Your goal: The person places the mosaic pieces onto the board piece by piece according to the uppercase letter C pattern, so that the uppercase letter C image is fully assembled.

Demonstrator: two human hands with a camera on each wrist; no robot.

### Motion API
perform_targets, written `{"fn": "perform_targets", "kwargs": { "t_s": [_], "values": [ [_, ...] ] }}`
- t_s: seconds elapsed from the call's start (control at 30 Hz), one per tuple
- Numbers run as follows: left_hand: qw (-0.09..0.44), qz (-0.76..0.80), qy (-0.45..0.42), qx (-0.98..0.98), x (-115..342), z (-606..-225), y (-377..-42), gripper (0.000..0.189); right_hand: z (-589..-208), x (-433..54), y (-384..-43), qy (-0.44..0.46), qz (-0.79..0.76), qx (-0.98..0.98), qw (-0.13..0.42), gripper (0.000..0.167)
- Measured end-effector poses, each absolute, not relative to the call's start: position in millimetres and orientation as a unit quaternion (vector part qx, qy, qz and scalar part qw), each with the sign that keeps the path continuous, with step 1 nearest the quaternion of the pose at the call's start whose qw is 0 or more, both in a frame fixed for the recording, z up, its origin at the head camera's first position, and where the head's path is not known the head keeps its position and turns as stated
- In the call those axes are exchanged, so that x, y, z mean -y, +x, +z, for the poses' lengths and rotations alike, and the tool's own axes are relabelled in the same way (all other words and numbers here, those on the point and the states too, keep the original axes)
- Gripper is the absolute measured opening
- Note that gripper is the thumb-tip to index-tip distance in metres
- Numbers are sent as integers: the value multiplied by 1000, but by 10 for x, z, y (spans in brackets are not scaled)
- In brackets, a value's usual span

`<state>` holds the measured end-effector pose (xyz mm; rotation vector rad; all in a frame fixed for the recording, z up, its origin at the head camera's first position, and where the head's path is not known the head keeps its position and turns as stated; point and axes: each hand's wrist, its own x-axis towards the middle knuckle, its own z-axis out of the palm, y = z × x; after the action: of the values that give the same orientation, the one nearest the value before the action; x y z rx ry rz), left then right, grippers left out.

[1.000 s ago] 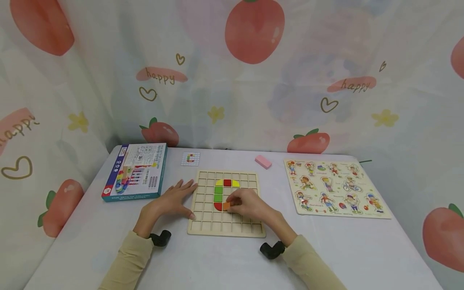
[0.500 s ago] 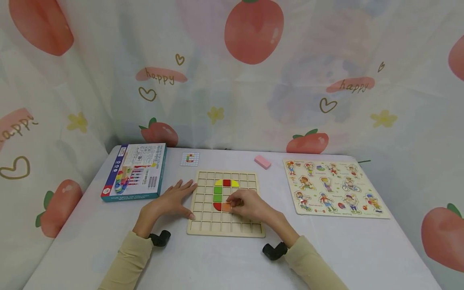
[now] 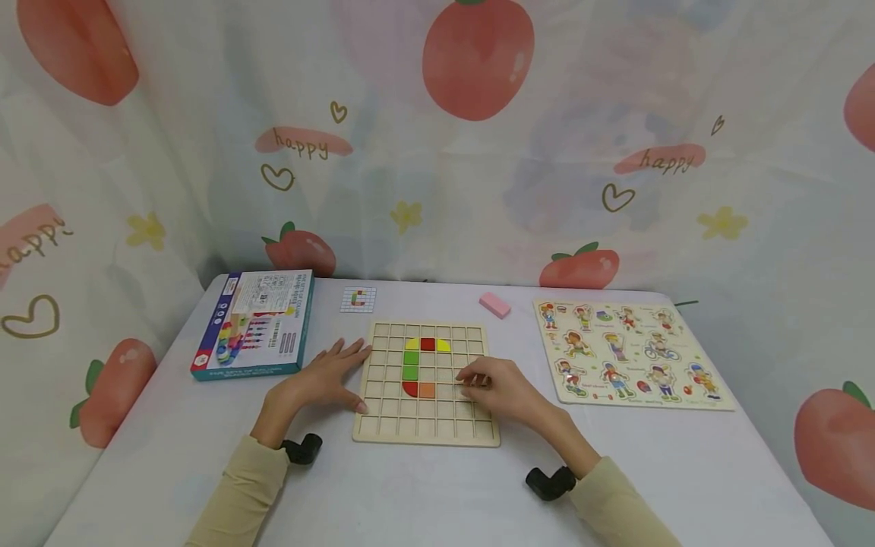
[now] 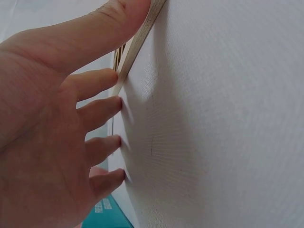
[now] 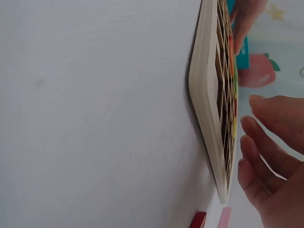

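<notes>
A wooden grid board (image 3: 383, 431) lies on the table. Coloured tiles sit in its cells: a red square (image 3: 428, 345) between two yellow rounded tiles at the top, green tiles (image 3: 410, 365) down the left, a red rounded tile (image 3: 409, 390) and an orange square tile (image 3: 427, 390) at the bottom. My left hand (image 3: 326, 377) rests at the board's left edge, fingers spread, thumb and index fingertip against the wood in the left wrist view. My right hand (image 3: 506, 389) hovers over the board's right side, its fingers loosely bent with nothing between them in the right wrist view.
A small pattern card (image 3: 358, 300) lies behind the board, and a pink block (image 3: 495, 305) stands back right. A boxed toy set (image 3: 254, 325) is at the left. At the right lies a wooden picture puzzle (image 3: 632, 353). A printed curtain (image 3: 437, 190) hangs behind the table.
My right hand has let go of the orange tile, which now lies in its cell beside the red rounded tile, and has moved right. My left hand has stayed at the board's edge.
</notes>
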<state>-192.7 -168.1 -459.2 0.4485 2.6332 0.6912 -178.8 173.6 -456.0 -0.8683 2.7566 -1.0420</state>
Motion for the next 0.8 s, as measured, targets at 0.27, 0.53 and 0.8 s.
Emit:
{"fn": "perform_targets", "kwargs": {
  "t_s": [0.27,0.53,0.8],
  "values": [
    [193,246,160,-936,1665,-4603,-1944,106,-4544,-2042,-1711,-261,-319,-911,9,16],
    [192,246,157,-937,1671,-4613,-1935,106,-4538,-2289,-1630,-239,-318,-918,7,18],
    [193,246,159,-936,1660,-4556,-1913,106,-4565,-2494,-1584,-210,-300,-930,18,30]
  ]
}}
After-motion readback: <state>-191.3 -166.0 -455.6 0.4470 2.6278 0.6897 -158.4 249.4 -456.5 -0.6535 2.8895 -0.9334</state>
